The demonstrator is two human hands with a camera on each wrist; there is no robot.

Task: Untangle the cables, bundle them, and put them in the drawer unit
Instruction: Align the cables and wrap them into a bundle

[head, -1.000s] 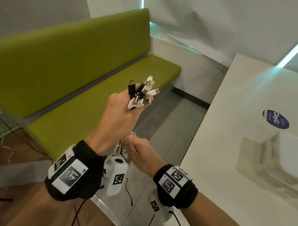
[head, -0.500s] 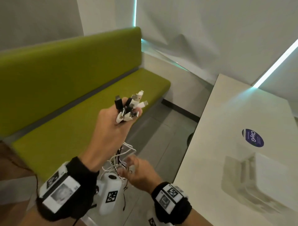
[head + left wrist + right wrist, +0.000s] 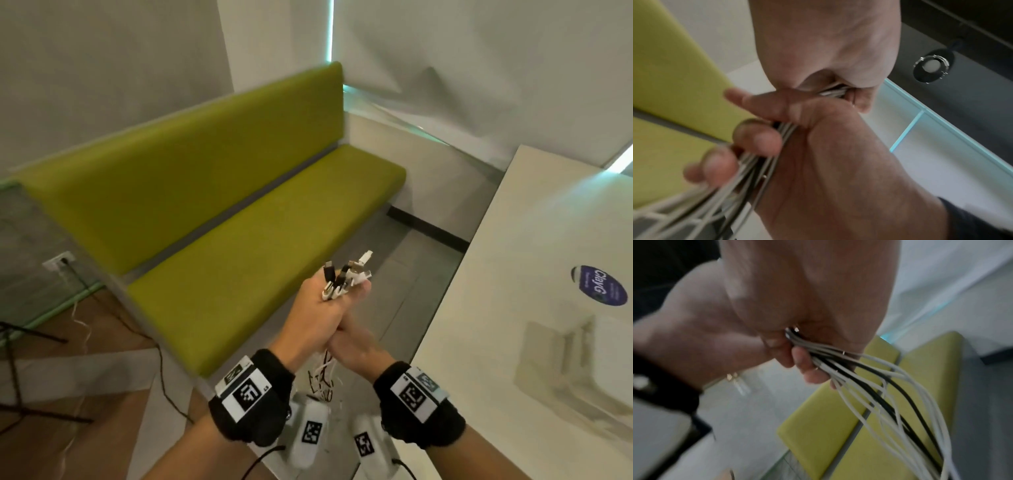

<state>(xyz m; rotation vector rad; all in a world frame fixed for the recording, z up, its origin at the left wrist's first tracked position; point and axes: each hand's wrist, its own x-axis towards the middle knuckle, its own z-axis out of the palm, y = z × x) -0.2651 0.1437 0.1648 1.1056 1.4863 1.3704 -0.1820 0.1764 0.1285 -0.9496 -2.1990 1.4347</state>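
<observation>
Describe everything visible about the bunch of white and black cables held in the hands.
The bunch of thin white and black cables is gathered with its plug ends fanned out above the left hand, whose fingers are curled round it. Right below, the right hand also grips the strands. Beneath both hands the loose lengths hang free, splayed and looping, touching nothing else visible.

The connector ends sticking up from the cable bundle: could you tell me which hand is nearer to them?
Left. The left hand grips the bundle right below the connector ends; the right hand holds the cables lower down, just under the left one.
</observation>
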